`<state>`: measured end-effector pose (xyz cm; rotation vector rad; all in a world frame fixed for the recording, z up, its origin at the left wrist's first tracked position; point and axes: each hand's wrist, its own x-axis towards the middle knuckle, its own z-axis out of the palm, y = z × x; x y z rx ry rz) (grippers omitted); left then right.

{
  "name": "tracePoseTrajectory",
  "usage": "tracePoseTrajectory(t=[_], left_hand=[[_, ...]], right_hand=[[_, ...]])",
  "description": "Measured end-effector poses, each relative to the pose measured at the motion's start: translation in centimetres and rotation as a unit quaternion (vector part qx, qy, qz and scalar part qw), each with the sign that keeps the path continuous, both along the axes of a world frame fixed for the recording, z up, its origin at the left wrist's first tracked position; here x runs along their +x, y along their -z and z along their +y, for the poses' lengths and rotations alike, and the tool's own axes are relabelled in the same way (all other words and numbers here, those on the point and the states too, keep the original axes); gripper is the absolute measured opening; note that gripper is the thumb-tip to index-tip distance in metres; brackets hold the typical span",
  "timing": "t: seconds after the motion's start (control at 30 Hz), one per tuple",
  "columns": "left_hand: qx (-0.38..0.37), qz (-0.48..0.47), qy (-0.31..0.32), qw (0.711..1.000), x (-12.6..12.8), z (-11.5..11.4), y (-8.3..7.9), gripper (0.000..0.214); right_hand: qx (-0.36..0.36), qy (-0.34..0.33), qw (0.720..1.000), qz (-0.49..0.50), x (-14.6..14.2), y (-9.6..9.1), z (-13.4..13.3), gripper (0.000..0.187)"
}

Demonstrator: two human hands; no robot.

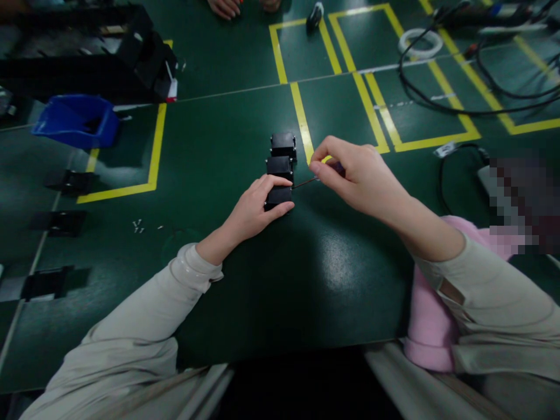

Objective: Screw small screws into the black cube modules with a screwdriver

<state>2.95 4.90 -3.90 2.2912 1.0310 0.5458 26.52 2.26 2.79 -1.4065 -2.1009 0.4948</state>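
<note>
Three small black blocks stand in a row on the green table. My left hand [258, 204] grips the nearest black block [279, 197], thumb on its near side and fingers over its far side. Just beyond it are the middle black block [279, 166] and the farthest black block [283, 143]. In my right hand [354, 172] is a screwdriver [306, 182], its handle mostly hidden by the fingers. The thin shaft points left, and its tip meets the right side of the nearest block.
Several small screws [139, 226] lie left of my left hand. A blue bin [76, 122] sits beside black housings [87, 55]. Dark parts [59, 223] line the left side. Cables [437, 108] and a white ring [420, 44] lie right. Another person's hand [225, 7] shows at the far edge.
</note>
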Motion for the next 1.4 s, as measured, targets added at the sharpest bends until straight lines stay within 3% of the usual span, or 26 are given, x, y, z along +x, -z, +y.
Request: tracePoseTrajectory(t=[0.9,1.03,1.17,1.4], left_hand=[[0.003,0.002,0.002,1.0,-0.1,-0.03,0.03,0.042],[0.009,-0.005,0.005,1.0,-0.11,0.02,0.06,0.041],[0.009,-0.004,0.003,1.0,-0.04,0.05,0.04,0.042],[0.01,0.004,0.001,1.0,-0.07,0.1,0.08,0.042]], right_hand=[[0.005,0.009,1.0,0.001,-0.03,0.16,-0.01,0.014],[-0.007,0.005,1.0,0.017,0.01,0.02,-0.02,0.022],[0.0,0.003,1.0,0.008,0.0,0.05,0.06,0.012],[0.011,0.007,1.0,0.006,-0.02,0.15,-0.01,0.02]])
